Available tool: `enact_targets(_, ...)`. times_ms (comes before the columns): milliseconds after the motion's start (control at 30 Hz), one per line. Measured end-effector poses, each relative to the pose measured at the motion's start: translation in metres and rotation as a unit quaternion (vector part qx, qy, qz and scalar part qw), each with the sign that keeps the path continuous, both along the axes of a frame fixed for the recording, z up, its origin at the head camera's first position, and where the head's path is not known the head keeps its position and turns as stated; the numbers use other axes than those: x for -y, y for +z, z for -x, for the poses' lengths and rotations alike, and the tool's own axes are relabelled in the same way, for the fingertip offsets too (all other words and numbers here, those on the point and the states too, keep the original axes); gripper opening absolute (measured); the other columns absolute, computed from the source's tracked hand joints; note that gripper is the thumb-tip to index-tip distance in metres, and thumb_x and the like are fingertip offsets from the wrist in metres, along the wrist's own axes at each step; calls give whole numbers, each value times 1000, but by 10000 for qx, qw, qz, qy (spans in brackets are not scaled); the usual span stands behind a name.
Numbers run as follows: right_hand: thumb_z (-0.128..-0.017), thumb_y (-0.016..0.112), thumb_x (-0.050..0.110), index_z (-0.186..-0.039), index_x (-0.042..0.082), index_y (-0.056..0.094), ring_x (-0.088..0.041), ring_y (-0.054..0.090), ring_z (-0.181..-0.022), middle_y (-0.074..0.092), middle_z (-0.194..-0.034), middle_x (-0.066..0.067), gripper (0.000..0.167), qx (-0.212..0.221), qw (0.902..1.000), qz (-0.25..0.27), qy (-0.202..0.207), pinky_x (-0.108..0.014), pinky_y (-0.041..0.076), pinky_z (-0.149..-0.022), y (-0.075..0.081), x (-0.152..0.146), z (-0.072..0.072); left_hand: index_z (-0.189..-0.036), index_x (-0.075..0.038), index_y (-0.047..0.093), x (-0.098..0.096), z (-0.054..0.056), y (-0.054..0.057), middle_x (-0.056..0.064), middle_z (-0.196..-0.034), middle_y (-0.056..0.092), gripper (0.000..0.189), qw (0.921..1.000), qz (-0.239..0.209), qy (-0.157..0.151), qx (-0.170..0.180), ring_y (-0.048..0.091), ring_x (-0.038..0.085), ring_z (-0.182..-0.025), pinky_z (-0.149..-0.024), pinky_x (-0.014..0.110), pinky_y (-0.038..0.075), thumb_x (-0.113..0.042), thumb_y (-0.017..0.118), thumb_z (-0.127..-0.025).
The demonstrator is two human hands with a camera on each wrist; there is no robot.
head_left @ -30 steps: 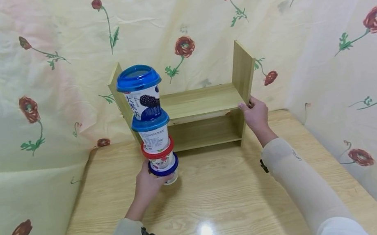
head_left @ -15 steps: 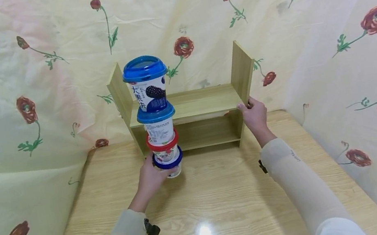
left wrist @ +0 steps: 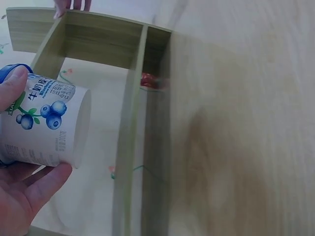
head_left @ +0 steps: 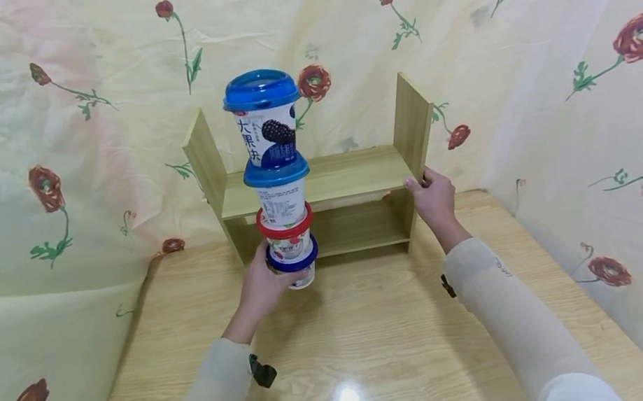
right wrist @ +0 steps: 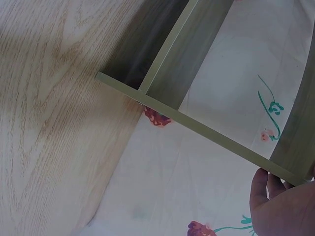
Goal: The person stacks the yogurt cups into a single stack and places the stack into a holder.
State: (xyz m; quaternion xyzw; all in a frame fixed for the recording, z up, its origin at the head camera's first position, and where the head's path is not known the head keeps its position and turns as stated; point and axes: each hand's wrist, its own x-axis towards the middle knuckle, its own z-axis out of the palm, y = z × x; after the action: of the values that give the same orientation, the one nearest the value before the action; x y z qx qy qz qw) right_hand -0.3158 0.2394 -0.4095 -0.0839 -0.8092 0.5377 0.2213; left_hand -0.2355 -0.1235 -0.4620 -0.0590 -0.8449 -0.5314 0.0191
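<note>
In the head view a tower of several yogurt cups stands before the wooden shelf (head_left: pixel 355 170). My left hand (head_left: pixel 261 287) grips the bottom yogurt cup (left wrist: pixel 42 120), white with printed blueberries and a dark blue lid, held above the table. On it sits a red-lidded cup (head_left: pixel 290 241), then a blue-lidded cup (head_left: pixel 282 200), then a taller blackberry yogurt cup (head_left: pixel 267 140) with a domed blue lid. My right hand (head_left: pixel 436 201) holds the shelf's right side panel near the upper board, thumb in front. In the right wrist view its fingers (right wrist: pixel 259 189) lie against the panel edge.
The shelf has an upper board, a lower board (head_left: pixel 364 247) and two upright sides, with a left panel (head_left: pixel 204 156) behind the tower's left. It stands toward the back of the wood-grain table (head_left: pixel 384 346). Flower-patterned cloth (head_left: pixel 114 143) hangs behind and at both sides.
My left hand has carried the cup tower up and to the right, closer in front of the shelf. My right hand keeps its hold on the side panel.
</note>
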Motion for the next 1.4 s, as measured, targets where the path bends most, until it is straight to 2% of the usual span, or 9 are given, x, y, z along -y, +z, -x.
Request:
enact_targets(233,-97,69,15,-137,5,62,-33,62,-121,63,-131,-21,42,30,10000,12,32,-42,53,-97,-1,-1,0,-155,-22,31,-1,13,15,7,-146,51,105,10000,29,-72,-17,50,33,-133,-106,57,43,-50,89,-72)
enact_targets(467,-97,69,15,-138,5,60,-33,63,-120,63,-131,-21,44,-12,10000,-39,35,-42,53,-96,0,-2,0,-155,-22,33,-7,23,35,7,-145,53,106,9998,54,-162,-96,52,33,-131,-105,57,44,-51,90,-70)
enact_targets(767,-97,69,16,-134,2,63,-35,63,-119,64,-129,-24,40,-17,10000,-41,29,-43,54,-94,1,-3,-1,-153,-20,36,-20,29,56,6,-143,55,104,9992,12,-323,-219,55,31,-128,-103,55,46,-52,90,-70)
enact_targets(1000,-97,69,16,-137,2,61,-36,63,-119,63,-130,-24,43,76,10000,7,61,-44,54,-94,-2,-2,-3,-153,-21,37,-27,32,67,4,-142,56,101,9984,-70,-458,-323,56,29,-126,-103,52,47,-48,90,-71)
enact_targets(1200,-98,68,17,-136,3,62,-35,65,-117,65,-127,-23,41,4,10000,-62,17,-44,55,-93,-4,-1,-4,-154,-21,35,-29,35,75,4,-144,55,105,9985,-106,-507,-195,55,29,-128,-104,53,46,-50,90,-70)
enact_targets(1400,-98,68,15,-137,3,61,-36,65,-116,65,-127,-24,42,-64,9999,-84,25,-44,55,-92,-2,-2,-2,-154,-24,35,-32,39,83,2,-143,55,105,9978,-211,-579,-229,55,29,-128,-105,53,45,-51,90,-69)
